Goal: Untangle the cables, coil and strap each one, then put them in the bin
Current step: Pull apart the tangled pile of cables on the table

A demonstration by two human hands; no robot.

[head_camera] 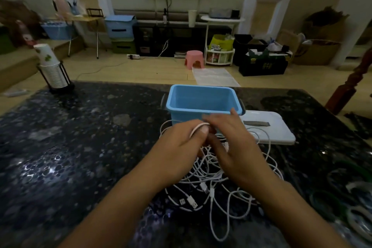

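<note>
White tangled charging cables (pixel 211 185) sprawl on the dark speckled stone tabletop (pixel 70 147) at 6 o'clock. Above them, the left hand (pixel 177 147) pinches a white loop; the right hand (pixel 235 147) hovers with fingers relaxed. At 12 o'clock sits the light-blue rectangular plastic bin (pixel 203 102).

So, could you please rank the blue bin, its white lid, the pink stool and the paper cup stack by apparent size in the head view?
1. blue bin
2. white lid
3. paper cup stack
4. pink stool, though it stands much farther away, so only its apparent size counts.
</note>
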